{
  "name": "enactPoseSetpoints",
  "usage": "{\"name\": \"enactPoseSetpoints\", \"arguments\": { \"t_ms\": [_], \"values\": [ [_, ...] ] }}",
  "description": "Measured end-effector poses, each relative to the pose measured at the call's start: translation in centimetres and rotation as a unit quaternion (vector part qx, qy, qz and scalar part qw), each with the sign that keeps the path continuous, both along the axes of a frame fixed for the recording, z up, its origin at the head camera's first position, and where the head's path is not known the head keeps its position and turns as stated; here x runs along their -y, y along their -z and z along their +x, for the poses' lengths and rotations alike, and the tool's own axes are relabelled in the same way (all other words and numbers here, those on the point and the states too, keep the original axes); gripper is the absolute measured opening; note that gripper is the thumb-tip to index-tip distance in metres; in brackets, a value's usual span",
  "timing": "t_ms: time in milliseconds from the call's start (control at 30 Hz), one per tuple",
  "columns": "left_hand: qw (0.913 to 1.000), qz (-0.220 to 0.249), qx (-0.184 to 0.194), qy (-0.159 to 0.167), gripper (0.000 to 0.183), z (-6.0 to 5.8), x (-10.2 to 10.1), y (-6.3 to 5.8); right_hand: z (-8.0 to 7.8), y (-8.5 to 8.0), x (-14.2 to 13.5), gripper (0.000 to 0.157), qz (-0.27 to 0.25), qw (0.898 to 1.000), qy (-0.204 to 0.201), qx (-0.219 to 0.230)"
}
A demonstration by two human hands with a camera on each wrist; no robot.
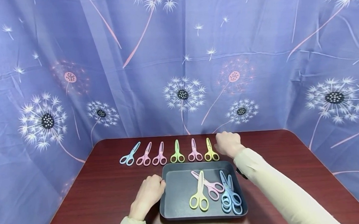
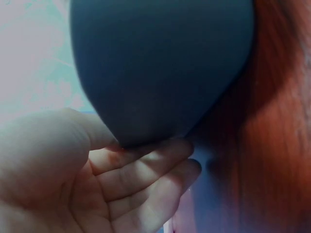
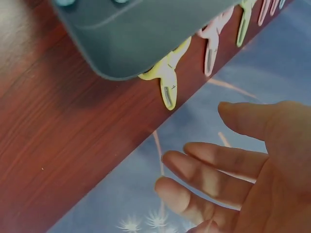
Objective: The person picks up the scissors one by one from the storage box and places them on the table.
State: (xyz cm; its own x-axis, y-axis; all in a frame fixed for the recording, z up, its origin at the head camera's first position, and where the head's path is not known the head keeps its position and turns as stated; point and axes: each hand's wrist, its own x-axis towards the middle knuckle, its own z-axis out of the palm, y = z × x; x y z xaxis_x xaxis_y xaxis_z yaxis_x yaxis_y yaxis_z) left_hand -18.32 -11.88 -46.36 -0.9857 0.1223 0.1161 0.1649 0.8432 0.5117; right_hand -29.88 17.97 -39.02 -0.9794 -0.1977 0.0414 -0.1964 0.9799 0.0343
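Yellow scissors (image 1: 210, 151) lie flat on the surface (image 1: 116, 186), at the right end of a row in the head view. Which ones are beside them?

Going to the left, I count pink scissors (image 1: 195, 152), green scissors (image 1: 177, 154), two more pink pairs (image 1: 160, 155) and, at the far end, blue scissors (image 1: 130, 156), which lean more than the others.

And the dark grey tray (image 1: 177, 193)?

It stands in front of the row, nearer to the person. Inside, a pale yellow pair (image 1: 199, 192) lies across a pink pair (image 1: 212, 184), and at the right side two blue pairs (image 1: 225, 182) overlap.

What about the hands? In the head view the right hand (image 1: 229, 145) shows only its back, just beside the yellow scissors at the row's end.

The right wrist view explains it better: the thumb and fingers are loosely apart and hold nothing. However, that view hides part of those scissors' handles behind the tray's rim, while the head view shows them whole.

And the left hand (image 1: 150, 193)? From above, its fingers are mostly covered.

The left wrist view shows thumb and bent fingers gripping the tray at its edge. How firmly, I cannot tell.

Behind everything hangs a blue curtain (image 1: 153, 76) with dandelions.
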Motion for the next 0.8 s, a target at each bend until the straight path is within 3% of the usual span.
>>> {"name": "enactPoseSetpoints", "arguments": {
  "t_ms": [133,367,633,800],
  "values": [
    [1.0,0.002,-0.001,0.004,0.035,0.0,0.1,-0.1,1.8,0.0,-0.2,0.024,0.015,0.997,-0.058,-0.046],
    [1.0,-0.002,-0.006,0.003,0.035,0.0,0.1,-0.1,5.4,0.1,-1.3,0.033,0.035,0.982,-0.139,-0.122],
    [1.0,-0.003,0.0,0.001,0.034,-0.1,0.1,0.0,8.8,0.6,-1.8,0.018,0.038,0.972,-0.177,-0.147],
    [1.0,-0.002,0.003,0.002,0.034,-0.1,0.1,0.0,10.7,1.3,-2.1,0.02,0.062,0.965,-0.197,-0.164]
  ]
}}
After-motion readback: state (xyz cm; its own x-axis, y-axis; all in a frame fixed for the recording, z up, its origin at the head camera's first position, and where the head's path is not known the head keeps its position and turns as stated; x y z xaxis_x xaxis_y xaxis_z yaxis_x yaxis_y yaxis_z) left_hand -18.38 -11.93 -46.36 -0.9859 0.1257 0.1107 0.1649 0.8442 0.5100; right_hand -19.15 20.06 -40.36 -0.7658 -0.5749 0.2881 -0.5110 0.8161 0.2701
